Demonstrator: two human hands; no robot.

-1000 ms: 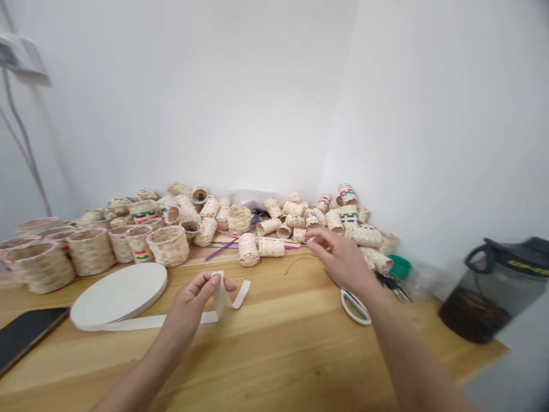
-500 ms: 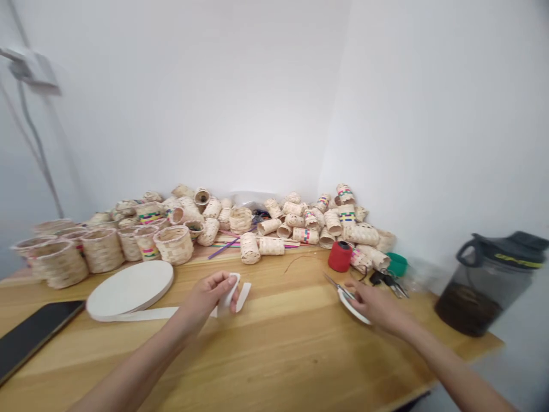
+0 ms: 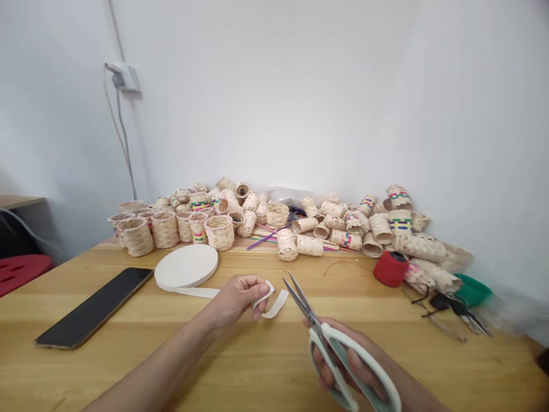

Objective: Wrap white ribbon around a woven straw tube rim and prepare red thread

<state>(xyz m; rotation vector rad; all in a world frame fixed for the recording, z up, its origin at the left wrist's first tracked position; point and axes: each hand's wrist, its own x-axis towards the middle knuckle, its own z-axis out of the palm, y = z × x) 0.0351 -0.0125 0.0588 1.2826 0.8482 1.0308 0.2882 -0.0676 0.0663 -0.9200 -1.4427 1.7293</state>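
My left hand [image 3: 246, 297] pinches a folded length of white flat tape [image 3: 278, 304], whose loose end curls out to the right of the fingers. Behind the wrist, the tape runs back to a large flat white roll [image 3: 186, 266] lying on the table. My right hand [image 3: 343, 357] grips a pair of scissors [image 3: 315, 326] by pale handles with grey-green inner loops. The blades are slightly parted and point up and left, their tips just right of the tape's end without a visible touch.
Woven bamboo baskets [image 3: 137, 236] crowd the back of the wooden table [image 3: 240, 372], small woven cylinders [image 3: 287, 245] beside them. A black phone [image 3: 96, 309] lies at left. A red thread spool [image 3: 390, 269], green bowl [image 3: 472, 289] and black-handled snips [image 3: 458, 312] sit at right.
My right hand has picked up the scissors from the table's right side and brought them left, near the tape. The view has turned left, and the dark-lidded bottle is nearly out of view.
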